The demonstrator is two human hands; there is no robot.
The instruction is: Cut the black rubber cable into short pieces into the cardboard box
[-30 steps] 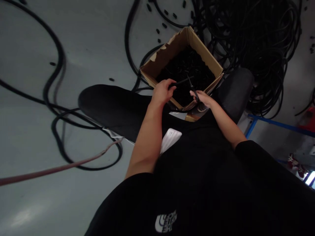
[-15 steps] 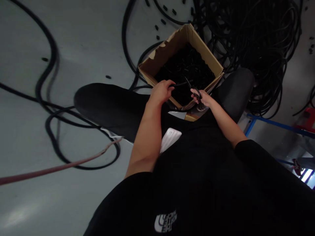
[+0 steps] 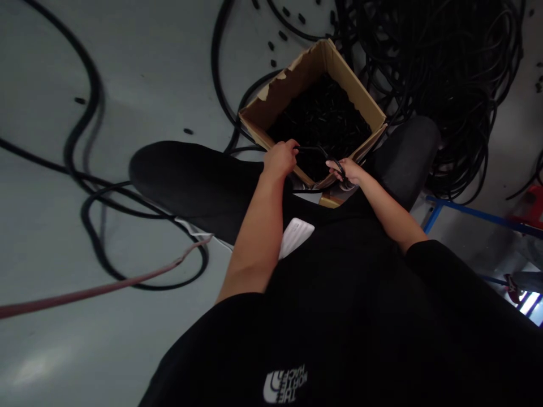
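Observation:
My left hand (image 3: 280,160) is closed round a black rubber hose (image 3: 306,148) at the near left edge of a cardboard box (image 3: 280,85). The hose's short end sticks out to the right over the box. In my right hand (image 3: 348,169) is a pair of scissors (image 3: 335,161) with dark handles, its blades pointing left at the hose end. Whether the blades touch the hose I cannot tell. Inside the box lie many short black pieces (image 3: 324,113). The box stands between my knees.
A large tangle of black hose (image 3: 441,68) lies beyond the box to the right. Loose hose loops (image 3: 91,226) and small black pieces (image 3: 188,131) lie on the floor at left. A white phone-like object (image 3: 297,234) rests at my lap. A blue frame (image 3: 475,210) stands at right.
The scissors have turned and their blades have come down onto or near the hose end. My left hand has shifted slightly right, and its fingers are closer together.

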